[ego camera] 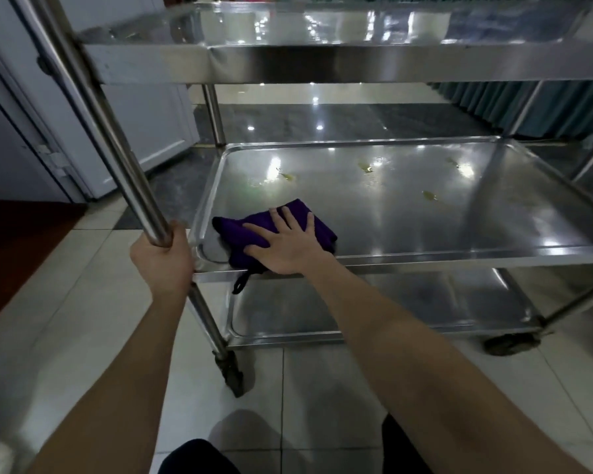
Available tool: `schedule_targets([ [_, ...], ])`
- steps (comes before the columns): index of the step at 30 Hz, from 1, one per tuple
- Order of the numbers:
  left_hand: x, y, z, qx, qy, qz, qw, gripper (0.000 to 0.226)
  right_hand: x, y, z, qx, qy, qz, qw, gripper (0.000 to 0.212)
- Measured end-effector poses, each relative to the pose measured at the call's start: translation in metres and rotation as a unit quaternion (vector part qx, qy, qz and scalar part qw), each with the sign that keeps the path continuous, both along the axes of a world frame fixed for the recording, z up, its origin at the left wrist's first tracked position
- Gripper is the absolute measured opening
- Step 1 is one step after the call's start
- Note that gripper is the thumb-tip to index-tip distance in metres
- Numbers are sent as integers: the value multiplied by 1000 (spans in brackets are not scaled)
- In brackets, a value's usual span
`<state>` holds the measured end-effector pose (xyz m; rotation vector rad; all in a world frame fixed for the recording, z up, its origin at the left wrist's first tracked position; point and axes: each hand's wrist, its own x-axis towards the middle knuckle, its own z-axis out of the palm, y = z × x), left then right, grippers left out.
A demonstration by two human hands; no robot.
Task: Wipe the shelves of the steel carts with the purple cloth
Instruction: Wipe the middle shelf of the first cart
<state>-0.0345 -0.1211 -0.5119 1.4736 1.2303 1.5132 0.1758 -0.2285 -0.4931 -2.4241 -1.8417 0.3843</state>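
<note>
Steadying the steel cart (322, 65), our left hand (163, 258), left of centre, curls round the upright post (127, 165), likely so the frame cannot roll. Just right of it, our right hand (285, 244) presses flat, fingers spread, on the purple cloth (231, 234) in the near-left corner of the middle shelf (425, 227). Yellowish spots (367, 168) farther right are not yet wiped.

The right hand (288, 244) lies flat over the near part of the purple cloth (240, 230) and hides it, and the palm side of the left hand (163, 258) is out of sight against the cart's post (117, 145). The top shelf (288, 63) is cut by the upper and right edges, the middle shelf (425, 227) runs off at the right, and much of the bottom shelf (322, 309) lies hidden beneath it. The yellowish spots (429, 196) on the middle shelf are too small to identify, and the far wheel (510, 344) is blurred.
</note>
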Motion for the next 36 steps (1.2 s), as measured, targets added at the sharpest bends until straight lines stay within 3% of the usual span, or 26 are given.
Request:
schedule_targets([
  [4, -4, 1, 1, 9, 40, 2, 999, 49, 77, -69, 3, 12, -13, -56, 998, 72],
  [10, -3, -1, -1, 0, 28, -9, 1000, 53, 194, -149, 8, -15, -26, -199, 980, 76],
  [18, 0, 1, -5, -15, 4, -18, 1000, 56, 201, -97, 16, -48, -17, -308, 950, 105],
  [27, 1, 2, 2, -9, 0, -1, 1000, 50, 25, 72, 11, -20, -40, -138, 989, 105],
  [31, 1, 0, 6, -19, 1, -6, 1000, 46, -35, 77, -7, 10, -49, -29, 998, 90],
  [36, -3, 2, 10, -38, 16, -27, 999, 63, -18, 36, -5, 14, -5, 32, 999, 70],
])
